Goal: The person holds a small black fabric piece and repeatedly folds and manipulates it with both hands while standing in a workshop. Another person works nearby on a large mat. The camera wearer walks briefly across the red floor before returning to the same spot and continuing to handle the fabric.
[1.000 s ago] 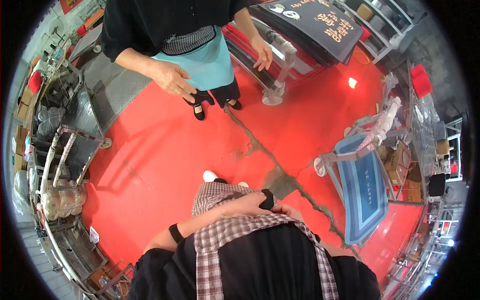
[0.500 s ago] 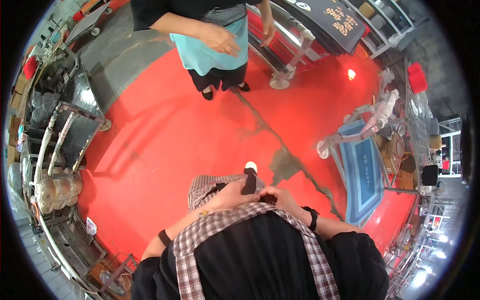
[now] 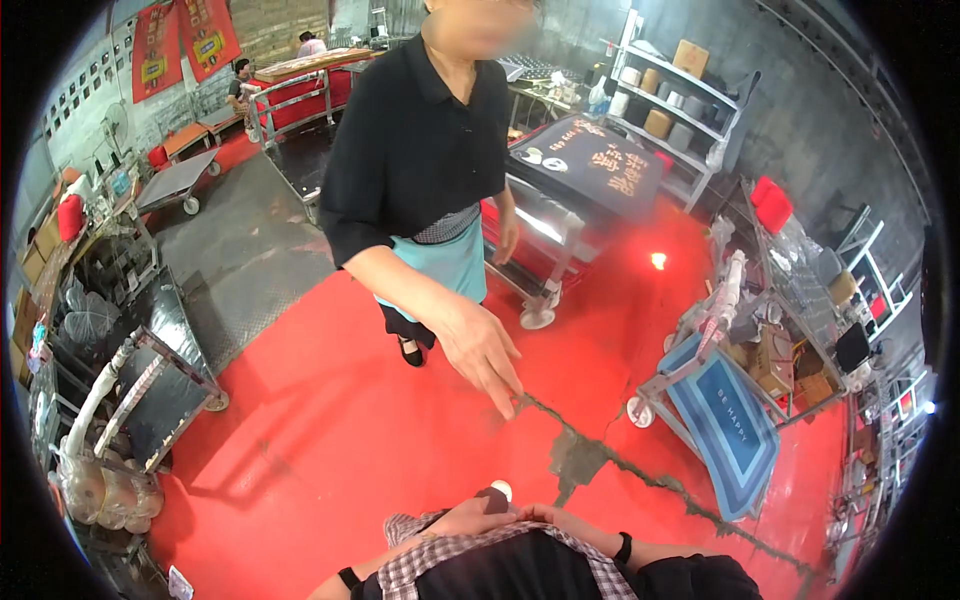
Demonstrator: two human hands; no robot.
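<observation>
My left hand (image 3: 476,519) and my right hand (image 3: 552,518) meet low at my waist, at the front of a brown-and-white checked apron (image 3: 455,548). The fingers of both hands look bent and closed; whatever may be in them is hidden. Facing me stands a person in a black shirt and a light-blue waist apron (image 3: 432,262). That person's nearer hand (image 3: 478,350) reaches out above the floor in front of me, fingers pointing down, apart from my hands. My white-toed shoe (image 3: 502,490) shows just beyond my left hand.
Right of me, a blue-bordered mat (image 3: 728,425) hangs on a wheeled metal frame. A cart with dark printed mats (image 3: 590,165) stands behind the person, near a shelf of cones (image 3: 680,110). A black-topped trolley (image 3: 165,410) is at the left. Grey cracks cross the red floor (image 3: 330,400).
My view has tilted up, showing more of the room. The person has come nearer and stretched an arm toward me. My hands stay together at my waist.
</observation>
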